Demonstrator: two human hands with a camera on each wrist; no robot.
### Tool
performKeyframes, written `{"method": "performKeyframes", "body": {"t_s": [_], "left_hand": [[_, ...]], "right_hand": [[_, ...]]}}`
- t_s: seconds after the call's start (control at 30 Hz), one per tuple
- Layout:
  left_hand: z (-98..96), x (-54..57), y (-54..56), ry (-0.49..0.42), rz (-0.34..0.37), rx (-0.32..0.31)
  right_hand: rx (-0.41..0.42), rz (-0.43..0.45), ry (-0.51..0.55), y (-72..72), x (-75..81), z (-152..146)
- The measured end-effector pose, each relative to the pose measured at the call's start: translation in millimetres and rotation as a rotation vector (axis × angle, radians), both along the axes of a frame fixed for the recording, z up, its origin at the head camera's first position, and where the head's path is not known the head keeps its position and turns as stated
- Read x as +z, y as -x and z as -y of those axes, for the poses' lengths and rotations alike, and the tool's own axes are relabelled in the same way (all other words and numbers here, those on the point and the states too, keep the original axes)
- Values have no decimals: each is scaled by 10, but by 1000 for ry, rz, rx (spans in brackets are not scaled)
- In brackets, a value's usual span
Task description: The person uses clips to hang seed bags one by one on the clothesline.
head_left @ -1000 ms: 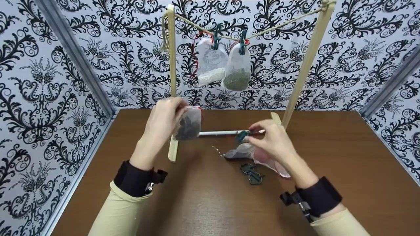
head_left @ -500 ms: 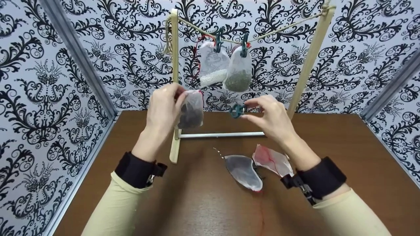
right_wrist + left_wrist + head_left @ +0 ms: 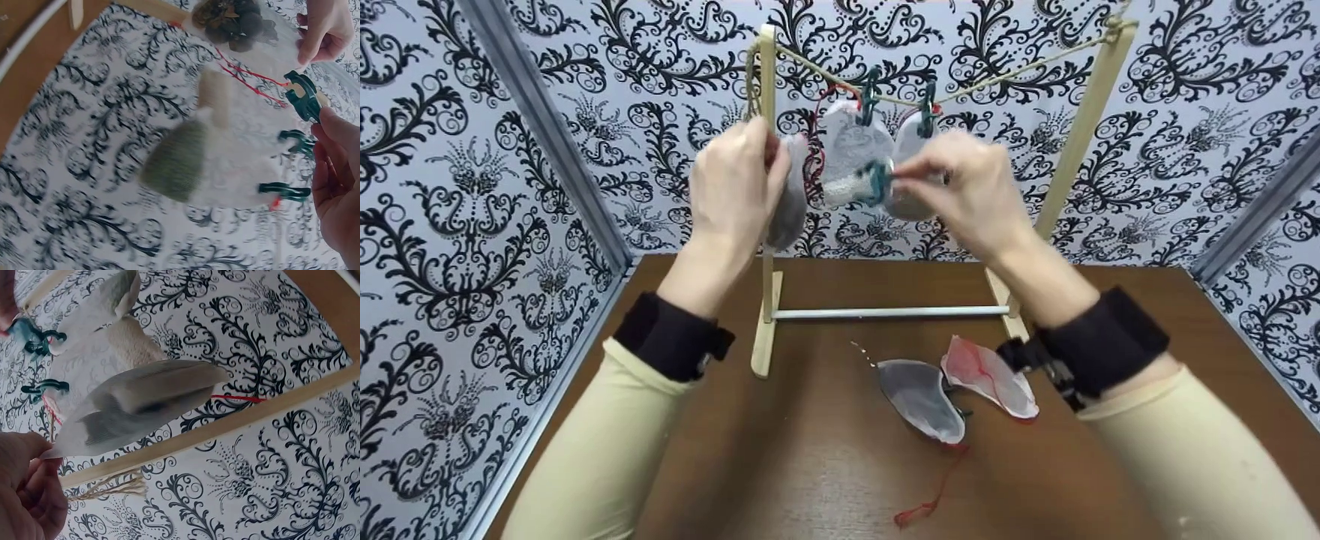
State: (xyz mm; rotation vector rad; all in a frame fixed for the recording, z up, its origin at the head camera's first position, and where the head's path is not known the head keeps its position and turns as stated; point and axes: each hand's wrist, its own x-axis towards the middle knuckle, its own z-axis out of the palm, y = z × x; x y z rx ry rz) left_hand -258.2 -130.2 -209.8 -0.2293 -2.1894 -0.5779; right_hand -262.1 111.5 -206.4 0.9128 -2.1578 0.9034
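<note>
My left hand pinches a sheer mesh drawstring bag by its top corner, near the left wooden post. Dark, lumpy pieces that look like dried slices fill the bag's lower part in the right wrist view. Between thumb and fingers, my right hand grips a dark green plastic clip, in front of the hanging bags. Two similar clips fasten a bag with white contents and a bag of green herbs to a rope. From the head, the right hand partly hides the herb bag.
The rope spans two wooden posts joined low down by a white rod. Two more mesh bags lie on the brown table: a greyish one with a red cord and a reddish one. A green clip pokes out beside the greyish bag.
Both hands have risen toward the rope, the left carrying its bag, the right lifting the green clip from low above the table. The greyish bag has dropped flat onto the table.
</note>
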Motion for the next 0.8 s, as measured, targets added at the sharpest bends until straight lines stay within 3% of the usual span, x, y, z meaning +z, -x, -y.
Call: {"method": "performKeyframes", "body": {"t_s": [0.17,0.33,0.57,0.8], "left_hand": [[-32,180,112,46,-7,68],[-79,288,223,100,14,125],[-128,311,384,128,0,145],[-175,285,501,66,-124,113]], "right_hand": [[-51,-7,61,80,307,130],[-121,-40,87,182,543,251],[-258,5,-3,354,740,404],[-287,26,-38,464,803,500]]}}
